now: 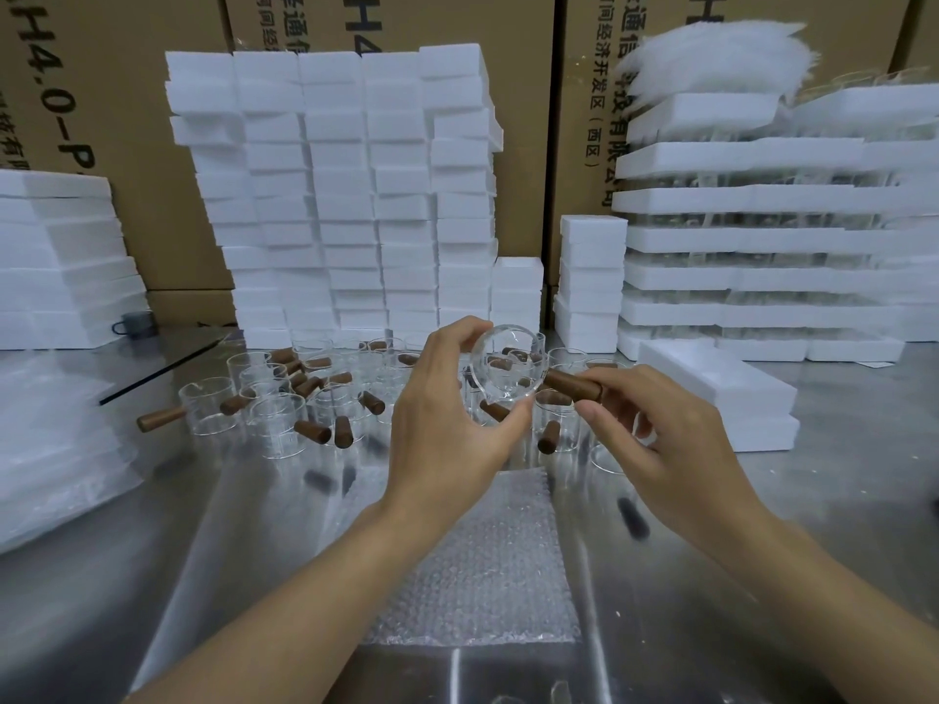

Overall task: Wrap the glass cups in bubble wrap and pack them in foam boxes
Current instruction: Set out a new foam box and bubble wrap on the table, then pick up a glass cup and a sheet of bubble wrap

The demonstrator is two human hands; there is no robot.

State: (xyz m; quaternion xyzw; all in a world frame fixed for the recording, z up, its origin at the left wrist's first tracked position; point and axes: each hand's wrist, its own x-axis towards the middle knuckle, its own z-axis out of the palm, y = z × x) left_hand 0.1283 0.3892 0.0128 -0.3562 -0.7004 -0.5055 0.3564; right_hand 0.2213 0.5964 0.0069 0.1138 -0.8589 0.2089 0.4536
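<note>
We are at the opening of a wrap: 1 glass cup [508,370] is held up off the tabletop [838,500], turned on its side with its mouth toward us, and it is not yet on the wrap. Our left grip [447,419] is curled round the rim, fingers over the top and thumb under the lower edge. Our right grip [676,444] pinches the wooden handle [571,384], which sticks out toward 3 o'clock. The bubble wrap sheet [472,561] lies flat at 6 o'clock from the cup, its far edge roughly beneath our hands, with nothing on it. The unwrapped cups [277,419] stand crowded behind the held one, from 9 o'clock round to 3 o'clock, handles pointing every way (a few look close enough to be knocked). We judge the next move to be a lowering toward 6 o'clock, laying the cup on its side near an edge of the sheet so the wrap can roll over body and handle, then freeing 1 grip to lift that edge. It calls for a steady 2-handed hold, since glass is slick and the handle makes the cup lopsided. The foam boxes [721,393] nearest us wait at 3 o'clock, stacked, and closed as far as we can tell.
</note>
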